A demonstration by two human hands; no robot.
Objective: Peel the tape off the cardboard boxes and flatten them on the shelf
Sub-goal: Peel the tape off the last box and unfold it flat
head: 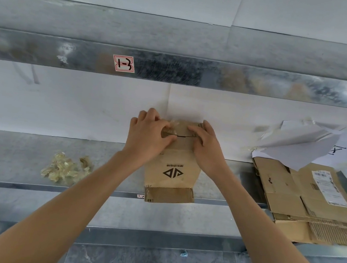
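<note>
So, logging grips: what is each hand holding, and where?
The left hand pinches crumpled clear tape at the far end of the brown cardboard box; the right hand grips that end's right side.

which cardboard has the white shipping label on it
The top sheet of the flattened stack at the shelf's right end: a white shipping label is stuck on it. The middle box shows only a black printed logo.

Handwritten "1-3" on the red-bordered sticker (123, 63) of the shelf beam (243, 80). Box (171, 186): inverted triangular logo (172, 173), small characters illegible. Shipping label (328, 188) on flattened cardboard (283, 188): print unreadable.
</note>
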